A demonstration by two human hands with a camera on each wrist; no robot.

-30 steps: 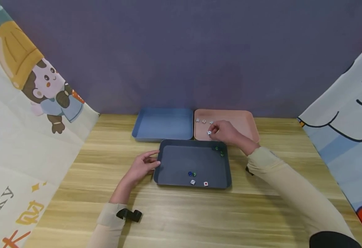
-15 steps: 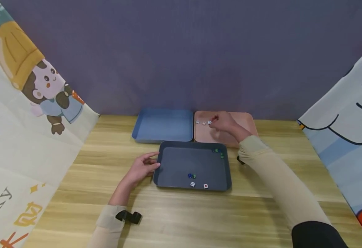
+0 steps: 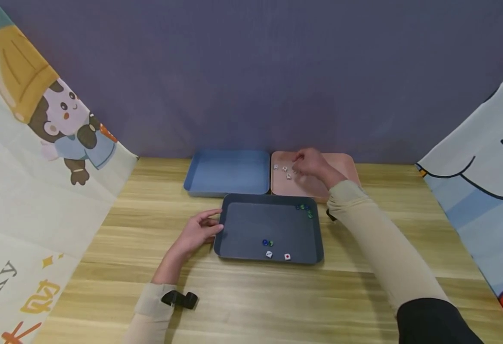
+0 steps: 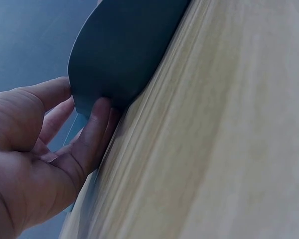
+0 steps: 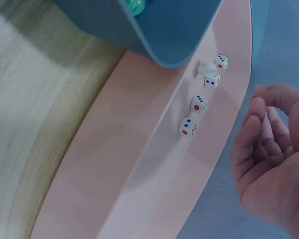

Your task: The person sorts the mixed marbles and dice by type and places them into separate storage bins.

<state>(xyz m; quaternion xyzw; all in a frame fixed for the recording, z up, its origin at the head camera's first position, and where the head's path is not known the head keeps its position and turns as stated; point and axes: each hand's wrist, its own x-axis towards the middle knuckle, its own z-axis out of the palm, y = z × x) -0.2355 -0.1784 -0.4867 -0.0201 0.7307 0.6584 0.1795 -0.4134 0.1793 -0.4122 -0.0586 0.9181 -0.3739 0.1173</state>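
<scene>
Hanging over the pink tray (image 3: 341, 165), the right hand (image 3: 311, 163) has its grip drawn together, fingers curled and the tips of thumb and forefinger meeting, with nothing visible between them. Inside that tray the right wrist view shows four white dice (image 5: 188, 126) clearly, and beside them a blurred white shape (image 5: 207, 68), perhaps one more die in motion. The left hand (image 3: 195, 234) keeps its grip apart: fingers softly bent, tips touching the left side of the dark tray (image 3: 243, 220) without wrapping round it. Along that tray's near edge lie two more dice (image 3: 269, 254); just beyond them sit a blue marble (image 3: 265, 242) and a green one (image 3: 270, 243), and further marbles (image 3: 310, 215) gather towards the far right corner. Judging by how things lie, the dice look well along, most of them in the pink tray and two left to shift, while every marble in view is yet to leave the dark tray. To the left of the pink tray stands a blue tray (image 3: 230, 172), all three on a wooden bench (image 3: 256, 301) before a purple-grey backdrop (image 3: 251, 71).
</scene>
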